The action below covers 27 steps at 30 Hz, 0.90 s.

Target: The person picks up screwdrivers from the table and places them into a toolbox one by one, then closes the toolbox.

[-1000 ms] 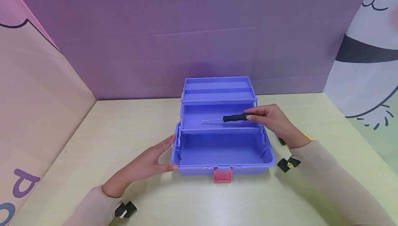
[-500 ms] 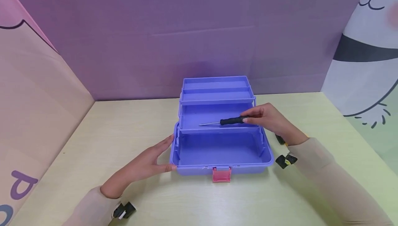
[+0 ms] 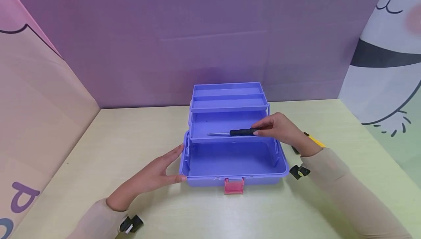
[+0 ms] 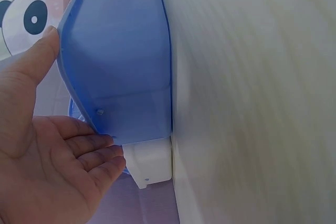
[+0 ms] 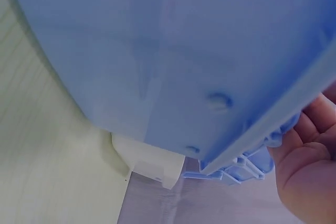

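Observation:
A purple toolbox (image 3: 207,182) with a pink latch (image 3: 234,186) stands opened on the table, its tiered trays raised toward the back. My right hand (image 3: 279,131) pinches the black handle end of a screwdriver (image 3: 241,132), whose metal shaft points left, low over the middle tray (image 3: 210,122). Whether the screwdriver touches the tray floor I cannot tell. My left hand (image 3: 154,173) rests against the box's left side, thumb at the front corner and fingers extended along the wall. In the right wrist view the toolbox wall (image 5: 131,66) hides the screwdriver.
A yellow and black object (image 3: 315,140) lies right of the toolbox, partly covered by my right wrist. Behind the box a white part (image 4: 149,161) shows in the left wrist view. A purple backdrop (image 3: 164,41) rises at the table's back edge.
My right hand has lowered the screwdriver and shifted it slightly left over the middle tray. My left hand stays against the toolbox.

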Available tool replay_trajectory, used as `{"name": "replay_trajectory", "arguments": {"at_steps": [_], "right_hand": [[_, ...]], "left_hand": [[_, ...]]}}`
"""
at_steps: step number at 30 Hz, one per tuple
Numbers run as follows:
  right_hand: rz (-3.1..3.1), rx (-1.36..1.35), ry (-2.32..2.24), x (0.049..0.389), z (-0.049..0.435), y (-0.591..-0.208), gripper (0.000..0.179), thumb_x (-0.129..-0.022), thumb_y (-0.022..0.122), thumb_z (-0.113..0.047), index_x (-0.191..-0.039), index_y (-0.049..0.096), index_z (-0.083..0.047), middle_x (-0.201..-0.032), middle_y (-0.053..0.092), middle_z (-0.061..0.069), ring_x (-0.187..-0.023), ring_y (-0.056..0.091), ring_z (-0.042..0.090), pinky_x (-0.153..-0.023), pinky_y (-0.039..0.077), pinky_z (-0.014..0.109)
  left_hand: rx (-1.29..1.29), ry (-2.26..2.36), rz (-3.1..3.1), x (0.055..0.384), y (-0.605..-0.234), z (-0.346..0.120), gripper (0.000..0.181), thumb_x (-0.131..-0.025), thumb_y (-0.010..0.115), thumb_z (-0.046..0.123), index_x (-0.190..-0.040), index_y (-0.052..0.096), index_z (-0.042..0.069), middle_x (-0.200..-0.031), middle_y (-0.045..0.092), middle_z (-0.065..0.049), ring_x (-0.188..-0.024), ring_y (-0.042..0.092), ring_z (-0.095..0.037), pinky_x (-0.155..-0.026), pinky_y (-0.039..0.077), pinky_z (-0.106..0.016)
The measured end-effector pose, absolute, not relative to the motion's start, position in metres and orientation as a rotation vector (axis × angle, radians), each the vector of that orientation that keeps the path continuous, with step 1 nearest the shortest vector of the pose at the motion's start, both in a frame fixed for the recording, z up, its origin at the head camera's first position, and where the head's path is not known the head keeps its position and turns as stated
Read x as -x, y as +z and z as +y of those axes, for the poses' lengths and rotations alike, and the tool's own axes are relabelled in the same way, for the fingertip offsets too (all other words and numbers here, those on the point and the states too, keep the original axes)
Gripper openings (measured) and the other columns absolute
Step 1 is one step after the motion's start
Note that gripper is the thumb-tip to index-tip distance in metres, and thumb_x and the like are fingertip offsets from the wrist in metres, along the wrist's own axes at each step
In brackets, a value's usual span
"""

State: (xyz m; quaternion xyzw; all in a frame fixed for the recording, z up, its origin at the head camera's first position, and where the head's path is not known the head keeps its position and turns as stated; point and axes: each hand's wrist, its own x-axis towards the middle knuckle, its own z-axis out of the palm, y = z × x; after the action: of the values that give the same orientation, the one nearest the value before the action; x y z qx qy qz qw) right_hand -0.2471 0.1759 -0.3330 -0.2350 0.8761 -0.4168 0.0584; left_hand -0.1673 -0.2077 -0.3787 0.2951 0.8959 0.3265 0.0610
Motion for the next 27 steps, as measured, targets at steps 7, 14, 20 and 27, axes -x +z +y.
{"name": "replay_trajectory", "arguments": {"at_steps": [7, 14, 20, 27], "right_hand": [[2.661, 0.747, -1.224, 0.246, 0.176, -0.331, 0.022, -0.084, 0.070, -0.008, -0.103, 0.071, 0.003, -0.094, 0.072, 0.013, -0.073, 0.061, 0.011, -0.062, 0.050, 0.019], [2.659, 0.778, -1.267, 0.246, 0.180, -0.333, 0.017, -0.084, 0.070, -0.005, -0.099, 0.073, 0.003, -0.092, 0.072, 0.014, -0.072, 0.062, 0.007, -0.061, 0.050, 0.018], [2.639, 0.762, -1.307, 0.246, 0.182, -0.334, 0.019, -0.084, 0.069, -0.004, -0.101, 0.072, 0.004, -0.094, 0.072, 0.015, -0.078, 0.065, 0.004, -0.067, 0.053, 0.018], [2.599, 0.711, -1.359, 0.247, 0.186, -0.336, 0.021, -0.085, 0.068, -0.006, -0.104, 0.071, 0.003, -0.099, 0.071, 0.015, -0.085, 0.065, 0.001, -0.074, 0.054, 0.019]], "left_hand": [[-0.892, 0.989, 2.716, 0.168, -0.380, -0.208, 0.091, -0.083, 0.070, 0.041, -0.148, 0.022, -0.001, -0.153, 0.023, -0.015, -0.139, 0.025, -0.033, -0.109, 0.029, -0.051], [-0.890, 0.978, 2.718, 0.167, -0.378, -0.207, 0.090, -0.083, 0.069, 0.042, -0.147, 0.023, -0.002, -0.153, 0.023, -0.016, -0.139, 0.025, -0.034, -0.109, 0.029, -0.051], [-0.884, 0.970, 2.718, 0.166, -0.377, -0.206, 0.091, -0.083, 0.069, 0.043, -0.147, 0.023, -0.002, -0.153, 0.023, -0.016, -0.139, 0.024, -0.034, -0.109, 0.028, -0.051], [-0.884, 0.978, 2.712, 0.166, -0.377, -0.205, 0.091, -0.083, 0.069, 0.043, -0.147, 0.023, -0.002, -0.153, 0.023, -0.016, -0.139, 0.025, -0.033, -0.109, 0.028, -0.050]]}}
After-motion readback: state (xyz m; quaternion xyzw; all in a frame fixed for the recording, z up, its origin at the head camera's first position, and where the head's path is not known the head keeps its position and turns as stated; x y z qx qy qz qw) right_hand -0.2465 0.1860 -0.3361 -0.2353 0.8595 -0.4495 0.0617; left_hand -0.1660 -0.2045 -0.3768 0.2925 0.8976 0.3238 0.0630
